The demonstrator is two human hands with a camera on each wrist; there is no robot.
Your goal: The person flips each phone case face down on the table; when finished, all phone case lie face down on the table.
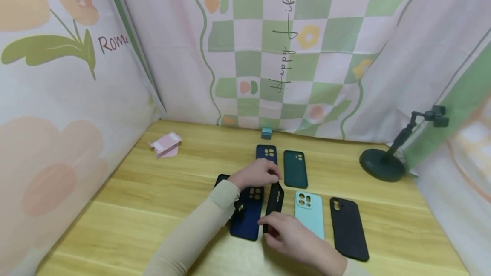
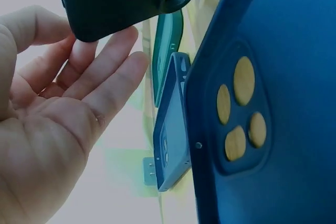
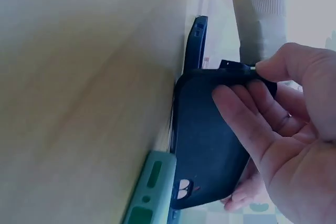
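A black phone case [image 1: 274,201] stands tilted on its long edge between both hands. My left hand [image 1: 258,173] pinches its far end; in the left wrist view, the fingertips meet a corner of the case [image 2: 115,3] near its camera cutouts. At the near end my right hand [image 1: 287,233] grips it, with the thumb outside and fingers against the inner face, as the right wrist view shows. Just left lies a navy blue phone case [image 1: 245,220], partly hidden by the left forearm. Another navy case [image 1: 264,150] lies beyond the left hand.
Right of the hands lie a dark green case [image 1: 295,169], a light turquoise case [image 1: 312,216] and a black case [image 1: 350,229]. A dark case [image 1: 221,178] shows behind the left sleeve. Farther off are a pink folded stand [image 1: 166,143], a teal block [image 1: 266,133] and a black stand [image 1: 382,164].
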